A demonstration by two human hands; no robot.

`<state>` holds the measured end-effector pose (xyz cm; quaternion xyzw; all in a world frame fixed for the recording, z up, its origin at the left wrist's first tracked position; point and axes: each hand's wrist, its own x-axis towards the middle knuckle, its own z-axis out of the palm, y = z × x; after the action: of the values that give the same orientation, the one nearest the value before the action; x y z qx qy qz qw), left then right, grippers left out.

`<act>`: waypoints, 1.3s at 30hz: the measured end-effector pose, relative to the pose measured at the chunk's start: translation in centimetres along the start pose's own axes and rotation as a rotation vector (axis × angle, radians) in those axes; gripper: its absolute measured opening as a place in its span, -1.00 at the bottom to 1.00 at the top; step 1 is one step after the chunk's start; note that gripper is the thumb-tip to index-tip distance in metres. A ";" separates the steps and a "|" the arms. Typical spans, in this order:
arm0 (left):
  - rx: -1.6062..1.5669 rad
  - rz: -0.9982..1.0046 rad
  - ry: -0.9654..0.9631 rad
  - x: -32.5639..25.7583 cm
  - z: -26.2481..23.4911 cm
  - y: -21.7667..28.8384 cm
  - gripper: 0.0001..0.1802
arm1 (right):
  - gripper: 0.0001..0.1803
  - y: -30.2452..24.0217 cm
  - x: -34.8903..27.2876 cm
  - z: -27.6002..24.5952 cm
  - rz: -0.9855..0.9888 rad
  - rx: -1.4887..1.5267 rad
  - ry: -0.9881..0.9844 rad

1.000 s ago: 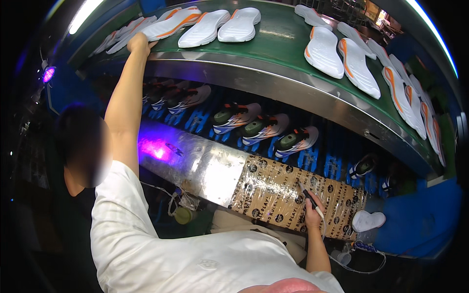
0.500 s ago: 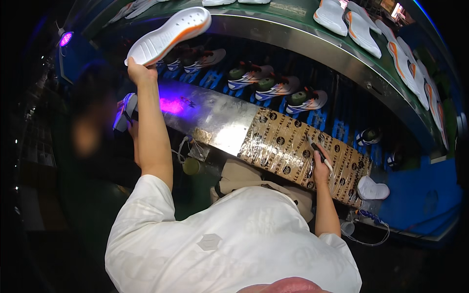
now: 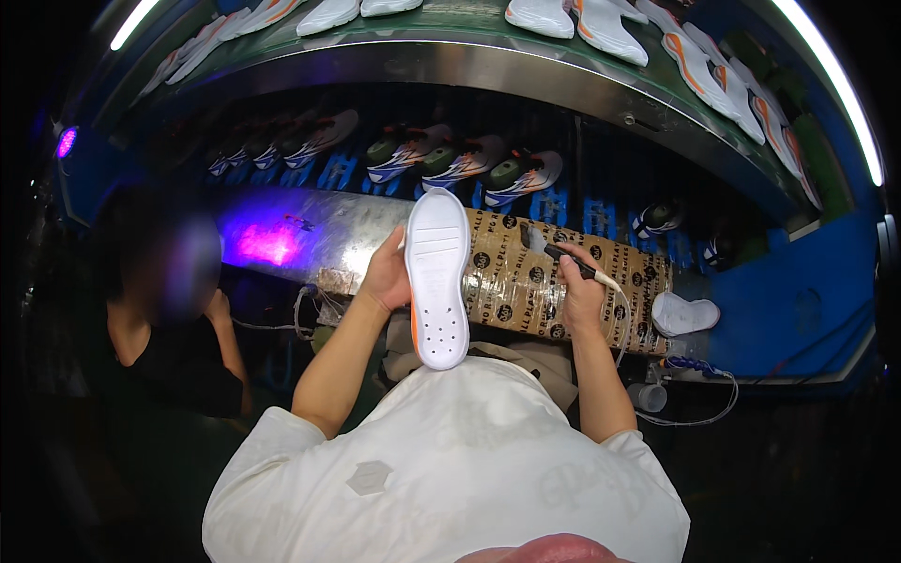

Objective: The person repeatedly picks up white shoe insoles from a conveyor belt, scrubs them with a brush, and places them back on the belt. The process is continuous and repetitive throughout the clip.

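White sole (image 3: 437, 281), orange-edged, hole-dotted

The left forearm (image 3: 340, 371) slants up and inward, bare, and ends in the left hand (image 3: 385, 274), its thumb (image 3: 393, 241) pointing upward and its fingers hidden from view. The right forearm (image 3: 603, 375) rises more steeply, leaning slightly to the left, and the right hand (image 3: 583, 293) is curled in a grip, well apart from the left one

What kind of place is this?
Probably a shoe factory: shoes sit in a row by blue holders, white soles lie on the green surface above, and the left hand holds another sole.
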<state>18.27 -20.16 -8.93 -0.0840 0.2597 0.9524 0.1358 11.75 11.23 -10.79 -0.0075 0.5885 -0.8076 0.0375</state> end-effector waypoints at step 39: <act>-0.036 0.171 -0.330 4.1 5.2 0.0 -0.17 | -0.65 -7.4 -0.8 10.4 -0.748 -0.663 -0.804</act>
<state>13.90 -16.59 -5.40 0.0934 0.2230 0.9658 0.0934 12.78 3.71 -0.51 -0.5260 0.7044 -0.4755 -0.0334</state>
